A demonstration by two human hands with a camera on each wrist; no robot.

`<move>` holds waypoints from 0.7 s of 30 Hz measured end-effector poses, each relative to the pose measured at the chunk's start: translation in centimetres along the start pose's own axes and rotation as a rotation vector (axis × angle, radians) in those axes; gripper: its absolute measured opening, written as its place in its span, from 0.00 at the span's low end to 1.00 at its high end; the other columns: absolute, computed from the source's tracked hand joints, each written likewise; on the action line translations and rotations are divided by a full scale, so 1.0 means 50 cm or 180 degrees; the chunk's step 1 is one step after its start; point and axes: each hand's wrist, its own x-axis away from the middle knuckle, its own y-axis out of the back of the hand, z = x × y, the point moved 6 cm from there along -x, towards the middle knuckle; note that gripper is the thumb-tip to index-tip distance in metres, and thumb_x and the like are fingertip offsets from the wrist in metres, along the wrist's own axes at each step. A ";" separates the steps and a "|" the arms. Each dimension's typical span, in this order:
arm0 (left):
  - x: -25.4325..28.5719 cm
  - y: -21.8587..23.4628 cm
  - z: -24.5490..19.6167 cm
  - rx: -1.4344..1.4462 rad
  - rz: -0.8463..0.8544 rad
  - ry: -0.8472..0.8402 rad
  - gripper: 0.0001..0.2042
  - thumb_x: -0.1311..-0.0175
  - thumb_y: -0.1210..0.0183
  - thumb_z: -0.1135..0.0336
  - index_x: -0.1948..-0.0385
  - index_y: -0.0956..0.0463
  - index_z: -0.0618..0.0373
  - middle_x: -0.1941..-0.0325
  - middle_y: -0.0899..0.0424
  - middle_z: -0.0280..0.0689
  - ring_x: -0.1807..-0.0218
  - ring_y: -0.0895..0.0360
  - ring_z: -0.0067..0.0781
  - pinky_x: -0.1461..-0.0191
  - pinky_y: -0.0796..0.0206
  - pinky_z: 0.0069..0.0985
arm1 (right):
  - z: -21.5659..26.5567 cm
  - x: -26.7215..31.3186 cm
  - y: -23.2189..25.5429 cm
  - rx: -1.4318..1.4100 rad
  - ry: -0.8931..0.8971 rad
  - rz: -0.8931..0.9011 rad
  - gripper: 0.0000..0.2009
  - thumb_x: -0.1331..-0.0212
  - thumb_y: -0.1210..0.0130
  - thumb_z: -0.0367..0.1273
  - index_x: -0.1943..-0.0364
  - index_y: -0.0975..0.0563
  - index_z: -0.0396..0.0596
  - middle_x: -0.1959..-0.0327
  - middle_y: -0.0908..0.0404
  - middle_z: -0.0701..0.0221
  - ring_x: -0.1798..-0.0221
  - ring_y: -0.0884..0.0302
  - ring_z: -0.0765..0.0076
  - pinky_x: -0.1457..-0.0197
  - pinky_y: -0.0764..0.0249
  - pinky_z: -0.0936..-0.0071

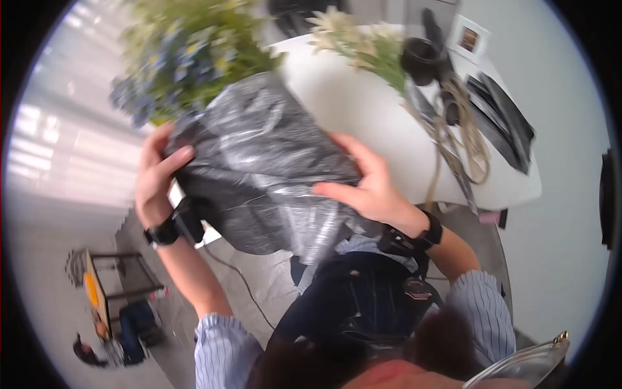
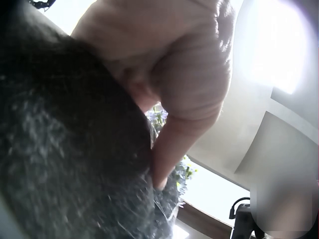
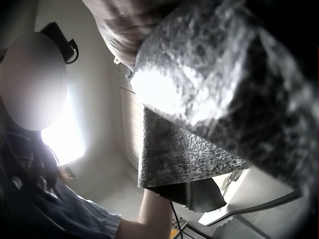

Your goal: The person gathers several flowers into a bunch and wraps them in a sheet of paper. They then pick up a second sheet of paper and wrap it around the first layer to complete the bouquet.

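Between both hands, over the near edge of the white table, spreads a dark grey, shiny, crinkled wrapping sheet [image 1: 259, 162]. My left hand [image 1: 155, 172] grips its left edge, thumb on the upper face. On the opposite side my right hand [image 1: 372, 185] pinches the sheet with the thumb on top and the fingers beneath. In the left wrist view the left thumb and palm [image 2: 189, 69] lie along the sheet [image 2: 75, 134], which fills the left side. Folds of the sheet [image 3: 184, 149] hang below the right hand [image 3: 124, 25] in the right wrist view.
Blue and yellow flowers [image 1: 188, 58] stand just beyond the sheet. On the white table [image 1: 324, 84] lie cream flowers [image 1: 353, 42], a black roll [image 1: 421, 61], tan cord [image 1: 476, 139], folded dark sheets [image 1: 499, 120] and a small framed picture [image 1: 468, 40]. A cable [image 1: 240, 279] hangs at the lower left.
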 end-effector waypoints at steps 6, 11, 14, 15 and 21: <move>-0.017 -0.058 -0.023 -0.2218 -0.0784 -0.0177 0.35 0.70 0.25 0.63 0.57 0.35 0.68 0.61 0.26 0.45 0.57 0.29 0.31 0.54 0.36 0.23 | -0.005 0.001 -0.017 0.0025 -0.0071 0.0186 0.30 0.55 0.37 0.24 0.46 0.37 0.34 0.50 0.30 0.62 0.47 0.33 0.71 0.44 0.35 0.75; 0.112 -0.189 -0.084 -0.2716 -0.2182 -0.1873 0.23 0.55 0.34 0.66 0.58 0.35 0.63 0.54 0.33 0.48 0.47 0.38 0.48 0.43 0.46 0.37 | -0.015 -0.006 -0.015 0.0250 -0.0024 -0.0032 0.31 0.55 0.37 0.25 0.45 0.39 0.36 0.49 0.32 0.63 0.48 0.32 0.71 0.46 0.33 0.74; 0.128 -0.274 -0.046 -0.2318 -0.1350 -0.1579 0.31 0.55 0.34 0.60 0.51 0.38 0.66 0.54 0.35 0.50 0.50 0.38 0.46 0.44 0.45 0.36 | -0.004 -0.017 -0.023 0.0305 0.0043 -0.0133 0.30 0.55 0.37 0.26 0.46 0.39 0.37 0.50 0.33 0.64 0.49 0.31 0.71 0.49 0.30 0.75; 0.127 -0.291 -0.035 -0.1935 -0.1207 -0.1319 0.34 0.55 0.34 0.58 0.48 0.40 0.67 0.54 0.36 0.50 0.51 0.38 0.46 0.45 0.44 0.36 | -0.004 -0.019 -0.027 0.0287 0.0014 -0.0173 0.30 0.55 0.37 0.25 0.46 0.39 0.37 0.50 0.33 0.64 0.49 0.31 0.72 0.50 0.30 0.75; 0.134 -0.255 0.048 -0.1708 -0.1446 -0.0846 0.40 0.53 0.35 0.54 0.45 0.47 0.73 0.45 0.38 0.56 0.42 0.39 0.47 0.39 0.48 0.35 | 0.001 -0.050 -0.011 0.0277 0.0268 -0.0581 0.29 0.54 0.38 0.25 0.47 0.40 0.37 0.55 0.30 0.64 0.53 0.29 0.73 0.53 0.29 0.77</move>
